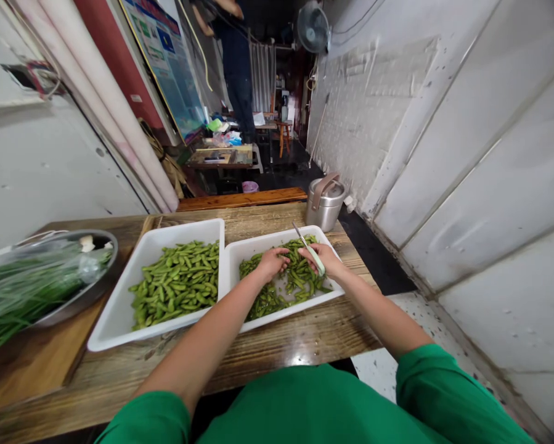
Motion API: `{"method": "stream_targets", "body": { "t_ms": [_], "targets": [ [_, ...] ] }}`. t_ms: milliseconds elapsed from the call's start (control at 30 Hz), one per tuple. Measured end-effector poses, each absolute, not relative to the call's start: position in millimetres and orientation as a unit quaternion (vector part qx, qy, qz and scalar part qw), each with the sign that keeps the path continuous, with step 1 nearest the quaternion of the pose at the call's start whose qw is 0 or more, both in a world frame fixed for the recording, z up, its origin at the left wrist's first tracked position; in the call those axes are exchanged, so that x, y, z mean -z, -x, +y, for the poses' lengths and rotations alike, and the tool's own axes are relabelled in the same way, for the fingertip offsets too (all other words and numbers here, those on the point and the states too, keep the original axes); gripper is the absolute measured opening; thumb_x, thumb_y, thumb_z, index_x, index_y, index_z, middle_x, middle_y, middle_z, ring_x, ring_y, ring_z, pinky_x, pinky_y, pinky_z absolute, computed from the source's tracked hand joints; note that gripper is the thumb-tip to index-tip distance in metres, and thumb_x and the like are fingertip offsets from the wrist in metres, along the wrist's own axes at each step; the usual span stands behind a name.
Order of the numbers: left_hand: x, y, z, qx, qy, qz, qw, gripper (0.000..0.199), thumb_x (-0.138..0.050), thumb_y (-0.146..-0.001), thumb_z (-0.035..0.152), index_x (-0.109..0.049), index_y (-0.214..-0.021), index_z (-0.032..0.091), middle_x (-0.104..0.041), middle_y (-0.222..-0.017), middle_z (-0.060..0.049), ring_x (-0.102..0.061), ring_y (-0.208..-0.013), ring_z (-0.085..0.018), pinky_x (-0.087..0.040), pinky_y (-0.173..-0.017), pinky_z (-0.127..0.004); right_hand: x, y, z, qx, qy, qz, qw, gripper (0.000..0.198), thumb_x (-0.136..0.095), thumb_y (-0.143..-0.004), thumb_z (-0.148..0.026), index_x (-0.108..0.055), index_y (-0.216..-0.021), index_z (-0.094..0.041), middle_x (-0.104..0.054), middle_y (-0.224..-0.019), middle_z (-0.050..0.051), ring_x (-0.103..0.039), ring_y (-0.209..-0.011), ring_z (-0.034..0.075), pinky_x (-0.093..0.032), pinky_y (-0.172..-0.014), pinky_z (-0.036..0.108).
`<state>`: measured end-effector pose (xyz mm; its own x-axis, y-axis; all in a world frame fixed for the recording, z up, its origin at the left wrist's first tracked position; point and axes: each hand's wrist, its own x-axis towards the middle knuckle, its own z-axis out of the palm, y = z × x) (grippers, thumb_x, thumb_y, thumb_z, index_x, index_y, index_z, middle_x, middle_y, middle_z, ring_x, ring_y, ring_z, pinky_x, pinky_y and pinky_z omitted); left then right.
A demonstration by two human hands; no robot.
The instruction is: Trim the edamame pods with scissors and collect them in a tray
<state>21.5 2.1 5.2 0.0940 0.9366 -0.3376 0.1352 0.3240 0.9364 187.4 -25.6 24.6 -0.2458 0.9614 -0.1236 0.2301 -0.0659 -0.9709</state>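
Just left of the right-hand tray [258, 246], the second tray [119, 308] touches it, leaving no gap there; behind it the steel pot [325, 203] blocks the far right corner; bare table [281, 342] in front of it lies open, with floor beyond its right edge

Narrow work passage with pale panelled walls

A worn wooden surface [277, 351] stands between a white brick wall [364, 117] and grey panels [50, 166]; beyond, a dark floor [295, 166], a low table [221, 157], a stool [283, 132] and a wall fan [312, 28].
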Motion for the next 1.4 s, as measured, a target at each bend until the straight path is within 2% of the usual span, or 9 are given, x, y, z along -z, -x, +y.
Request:
{"method": "stream_targets", "body": {
  "t_ms": [133,267,467,667,767,900,967,1233,1400],
  "targets": [
    [4.0,-26.2,12.6,-0.343,-0.620,0.594,0.381,0.019,-0.057,-0.065,0.007,-0.065,-0.077,0.019,-0.064,-0.077,-0.006,-0.056,-0.079,-0.018,-0.039,-0.067,-0.023,-25.3,-187.4,-24.9,-0.533,0.517,-0.548,0.385,0.040,-0.060,-0.063,-0.054,-0.046,-0.070,-0.018,-0.040,-0.045,-0.005,-0.036,-0.032,0.006,-0.031,-0.028,0.019],
    [2.9,-30.3,14.8,-0.313,-0.675,0.595,0.304,0.019,-0.062,-0.061,0.009,-0.065,-0.074,0.022,-0.064,-0.080,-0.008,-0.052,-0.094,-0.023,-0.035,-0.076,-0.025,-26.6,-187.0,-25.2,-0.537,0.506,-0.554,0.386,0.039,-0.063,-0.062,-0.052,-0.044,-0.066,-0.018,-0.039,-0.046,-0.005,-0.036,-0.033,0.006,-0.032,-0.028,0.019],
    [-4.6,-26.4,14.6,-0.272,-0.691,0.595,0.307,0.016,-0.064,-0.057,0.006,-0.062,-0.062,0.021,-0.063,-0.075,-0.006,-0.051,-0.095,-0.024,-0.034,-0.076,-0.024,-25.5,-186.4,-24.6,-0.533,0.521,-0.552,0.374,0.038,-0.063,-0.062,-0.051,-0.048,-0.070,-0.017,-0.041,-0.047,-0.004,-0.038,-0.033,0.007,-0.032,-0.028,0.020],
    [-15.4,-18.7,15.6,-0.282,-0.705,0.595,0.263,0.008,-0.065,-0.058,0.015,-0.059,-0.055,0.019,-0.059,-0.065,-0.006,-0.054,-0.080,-0.021,-0.035,-0.066,-0.023,-28.8,-186.3,-27.3,-0.531,0.518,-0.565,0.361,0.041,-0.061,-0.063,-0.054,-0.045,-0.066,-0.016,-0.041,-0.046,-0.004,-0.037,-0.034,0.006,-0.032,-0.029,0.019],
    [-20.8,-9.3,9.4,-0.322,-0.656,0.609,0.308,0.010,-0.066,-0.058,0.019,-0.057,-0.052,0.018,-0.056,-0.057,-0.003,-0.052,-0.066,-0.016,-0.033,-0.056,-0.020,-30.4,-185.6,-31.2,-0.547,0.513,-0.586,0.306,0.043,-0.062,-0.062,-0.055,-0.044,-0.065,-0.016,-0.041,-0.047,-0.004,-0.039,-0.036,0.006,-0.034,-0.031,0.018],
    [-17.2,7.4,-3.5,-0.359,-0.546,0.596,0.468,0.016,-0.066,-0.060,0.027,-0.057,-0.056,0.015,-0.054,-0.051,0.000,-0.039,-0.042,-0.007,-0.025,-0.041,-0.018,-27.2,-183.4,-35.0,-0.582,0.479,-0.613,0.238,0.043,-0.062,-0.062,-0.055,-0.045,-0.067,-0.015,-0.042,-0.049,-0.005,-0.040,-0.038,0.005,-0.035,-0.034,0.017],
    [-13.7,12.1,-8.2,-0.373,-0.494,0.576,0.534,0.020,-0.067,-0.060,0.030,-0.057,-0.060,0.014,-0.053,-0.051,0.000,-0.032,-0.036,-0.004,-0.021,-0.037,-0.018,-25.1,-182.4,-35.5,-0.590,0.471,-0.617,0.221,0.043,-0.061,-0.063,-0.056,-0.045,-0.066,-0.016,-0.043,-0.048,-0.004,-0.040,-0.037,0.006,-0.035,-0.034,0.017],
    [-18.3,8.8,-12.2,-0.357,-0.468,0.534,0.607,0.021,-0.069,-0.059,0.026,-0.055,-0.059,0.011,-0.051,-0.049,0.000,-0.032,-0.035,-0.002,-0.020,-0.035,-0.017,-25.4,-182.1,-35.8,-0.576,0.470,-0.633,0.218,0.042,-0.062,-0.063,-0.052,-0.044,-0.058,-0.015,-0.043,-0.044,-0.005,-0.038,-0.032,0.005,-0.031,-0.030,0.017],
    [-23.0,10.4,-14.0,-0.347,-0.420,0.513,0.663,0.015,-0.067,-0.062,0.017,-0.053,-0.061,0.010,-0.051,-0.050,-0.001,-0.034,-0.036,-0.001,-0.019,-0.035,-0.014,-33.6,-181.0,-40.6,-0.574,0.489,-0.626,0.198,0.042,-0.063,-0.063,-0.051,-0.042,-0.055,-0.016,-0.040,-0.038,-0.006,-0.037,-0.029,0.005,-0.028,-0.027,0.017]
  ]
}}
